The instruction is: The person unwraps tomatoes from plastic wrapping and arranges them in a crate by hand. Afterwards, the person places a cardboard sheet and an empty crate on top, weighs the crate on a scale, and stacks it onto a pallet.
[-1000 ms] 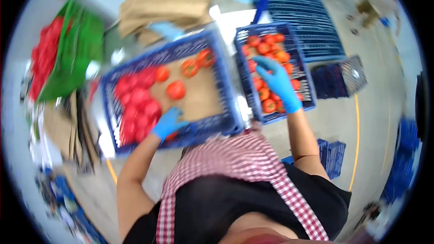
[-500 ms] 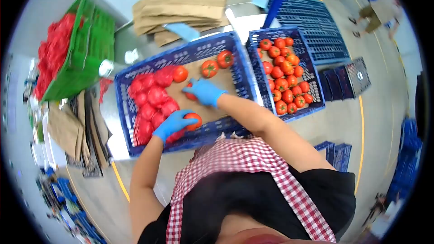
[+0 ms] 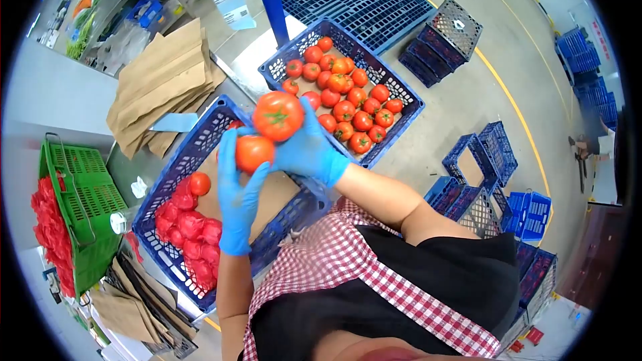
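Observation:
My left hand (image 3: 237, 210), in a blue glove, has its fingers round a red tomato (image 3: 255, 154). Just above it, my gloved right hand (image 3: 313, 150) grips a larger tomato (image 3: 277, 116), its green stem end facing me. Both tomatoes are raised close together over the near blue crate (image 3: 167, 167). Inside that crate, several tomatoes in red net bags (image 3: 192, 226) lie at the left, with one loose tomato (image 3: 199, 183) beside them and cardboard (image 3: 277, 194) on the bottom. My hands hide part of the crate.
A second blue crate (image 3: 401, 120) of loose tomatoes stands at the upper right. Brown paper sheets (image 3: 160, 73) lie behind the near crate. On the left is a green crate (image 3: 83, 194) with red nets (image 3: 50, 234). Stacked crates (image 3: 441, 40) stand on the floor to the right.
Both hands have lifted tomatoes from the near crate and brought them together, up towards the camera. The view has turned to the right.

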Demonstrator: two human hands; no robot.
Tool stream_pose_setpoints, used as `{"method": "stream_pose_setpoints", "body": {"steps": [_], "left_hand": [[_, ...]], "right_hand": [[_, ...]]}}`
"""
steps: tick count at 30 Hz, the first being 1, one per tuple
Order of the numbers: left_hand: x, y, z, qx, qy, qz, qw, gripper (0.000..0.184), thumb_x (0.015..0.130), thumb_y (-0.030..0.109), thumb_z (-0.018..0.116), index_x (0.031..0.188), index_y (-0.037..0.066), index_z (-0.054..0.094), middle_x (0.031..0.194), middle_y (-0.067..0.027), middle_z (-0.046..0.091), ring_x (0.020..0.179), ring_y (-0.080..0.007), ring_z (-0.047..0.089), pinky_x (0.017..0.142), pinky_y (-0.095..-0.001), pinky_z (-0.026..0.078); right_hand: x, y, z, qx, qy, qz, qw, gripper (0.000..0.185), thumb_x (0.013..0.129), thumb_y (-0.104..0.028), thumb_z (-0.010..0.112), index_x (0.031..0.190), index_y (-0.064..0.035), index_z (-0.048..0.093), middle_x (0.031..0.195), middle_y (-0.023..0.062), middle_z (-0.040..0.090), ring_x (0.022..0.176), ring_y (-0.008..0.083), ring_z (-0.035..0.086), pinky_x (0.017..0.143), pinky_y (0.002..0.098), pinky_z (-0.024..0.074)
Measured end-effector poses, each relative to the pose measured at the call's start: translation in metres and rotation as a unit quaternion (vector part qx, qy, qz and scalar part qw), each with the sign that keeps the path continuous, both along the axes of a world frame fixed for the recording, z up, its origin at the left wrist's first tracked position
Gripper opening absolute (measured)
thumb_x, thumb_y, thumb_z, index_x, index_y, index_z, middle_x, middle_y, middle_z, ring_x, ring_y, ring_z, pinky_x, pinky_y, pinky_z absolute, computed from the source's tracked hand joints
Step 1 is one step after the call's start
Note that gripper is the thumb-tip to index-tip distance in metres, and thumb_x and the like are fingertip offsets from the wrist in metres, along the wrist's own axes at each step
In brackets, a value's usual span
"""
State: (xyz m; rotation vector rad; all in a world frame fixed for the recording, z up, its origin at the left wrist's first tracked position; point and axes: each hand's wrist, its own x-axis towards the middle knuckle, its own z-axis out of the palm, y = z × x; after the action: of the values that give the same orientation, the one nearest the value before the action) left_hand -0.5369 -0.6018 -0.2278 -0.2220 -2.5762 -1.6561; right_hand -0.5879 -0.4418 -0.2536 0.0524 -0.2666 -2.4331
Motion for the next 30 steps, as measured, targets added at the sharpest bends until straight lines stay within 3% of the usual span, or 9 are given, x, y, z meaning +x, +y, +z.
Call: {"method": "stream_pose_setpoints", "body": {"steps": [1,4,8,10,13,17,24,27,30], "left_hand": [[-0.004,0.02,0.003,0.218,-0.108,0.021,0.97,0.071,0.078,0.003,0.067,0.138,0.002,0.031,0.137,-0.0143,0.036,0.121,-0.0246,0.043,0.101,-0.0381,0.036],[-0.028,0.03,-0.018,0.136,-0.045,0.07,0.987,0.065,0.079,0.008,0.067,0.135,0.001,0.036,0.133,-0.014,0.04,0.119,-0.0244,0.043,0.098,-0.0392,0.039],[-0.037,-0.034,-0.099,-0.207,0.044,0.235,0.949,0.064,0.079,0.022,0.069,0.131,-0.001,0.04,0.129,-0.0194,0.042,0.118,-0.0329,0.043,0.099,-0.0414,0.036],[-0.028,-0.064,-0.136,-0.221,-0.035,0.248,0.943,0.068,0.077,0.025,0.07,0.132,-0.001,0.039,0.129,-0.0228,0.04,0.12,-0.0361,0.04,0.1,-0.0424,0.034],[-0.032,-0.062,-0.161,-0.204,-0.062,0.198,0.957,0.074,0.075,0.029,0.072,0.133,-0.001,0.037,0.127,-0.0255,0.04,0.119,-0.0382,0.04,0.099,-0.0434,0.034],[-0.055,-0.059,-0.179,-0.187,-0.034,0.199,0.961,0.074,0.071,0.028,0.074,0.131,0.001,0.039,0.121,-0.024,0.045,0.108,-0.0372,0.048,0.093,-0.0424,0.039],[-0.059,-0.08,-0.169,-0.073,-0.214,0.174,0.958,0.052,0.063,0.026,0.074,0.106,0.001,0.058,0.093,-0.0149,0.061,0.086,-0.0272,0.06,0.074,-0.0359,0.049],[-0.037,-0.083,-0.158,0.054,-0.303,0.232,0.923,0.05,0.062,0.025,0.075,0.103,0.002,0.059,0.092,-0.0095,0.061,0.086,-0.0204,0.06,0.069,-0.0327,0.051],[-0.023,-0.092,-0.119,0.295,-0.367,0.311,0.826,0.052,0.062,0.028,0.075,0.104,0.002,0.059,0.095,-0.009,0.06,0.085,-0.0191,0.06,0.069,-0.0332,0.051]], "right_hand": [[-0.006,0.015,-0.014,0.016,-0.031,-0.018,0.999,0.085,0.075,-0.07,0.047,0.136,-0.0126,0.035,0.144,0.0215,0.026,0.131,0.0388,0.028,0.107,0.0586,0.0177],[-0.023,0.062,-0.069,0.069,-0.068,-0.106,0.99,0.086,0.076,-0.069,0.048,0.139,-0.0125,0.031,0.145,0.0222,0.024,0.131,0.0377,0.029,0.11,0.0502,0.0187],[-0.059,0.105,-0.136,0.145,-0.114,-0.139,0.973,0.078,0.082,-0.061,0.05,0.136,-0.0077,0.034,0.138,0.0126,0.038,0.124,0.0326,0.041,0.107,0.0473,0.0276],[-0.078,0.118,-0.164,0.104,-0.135,-0.059,0.984,0.076,0.077,-0.059,0.058,0.131,-0.0089,0.039,0.134,0.0107,0.042,0.12,0.0316,0.044,0.105,0.0519,0.0284],[-0.108,0.114,-0.198,0.336,-0.246,-0.04,0.908,0.072,0.073,-0.054,0.066,0.126,-0.0108,0.042,0.132,0.0094,0.042,0.117,0.0298,0.044,0.099,0.0551,0.0315],[-0.131,0.107,-0.236,0.397,-0.302,-0.091,0.862,0.064,0.076,-0.039,0.067,0.128,-0.0146,0.04,0.135,0.0129,0.036,0.118,0.0337,0.041,0.09,0.0557,0.037],[-0.127,0.083,-0.145,0.521,-0.01,-0.059,0.852,0.032,0.085,-0.023,0.058,0.114,-0.0095,0.054,0.108,0.0096,0.058,0.094,0.022,0.059,0.078,0.0307,0.047],[-0.105,0.027,-0.051,0.635,0.25,-0.137,0.718,0.024,0.085,-0.016,0.058,0.105,-0.0027,0.061,0.094,0.0039,0.062,0.087,0.0155,0.059,0.077,0.0262,0.047],[-0.08,-0.04,-0.016,0.637,0.555,-0.182,0.503,0.027,0.08,-0.018,0.061,0.103,-0.0029,0.062,0.095,0.0115,0.063,0.087,0.0221,0.061,0.078,0.0323,0.0472]]}}
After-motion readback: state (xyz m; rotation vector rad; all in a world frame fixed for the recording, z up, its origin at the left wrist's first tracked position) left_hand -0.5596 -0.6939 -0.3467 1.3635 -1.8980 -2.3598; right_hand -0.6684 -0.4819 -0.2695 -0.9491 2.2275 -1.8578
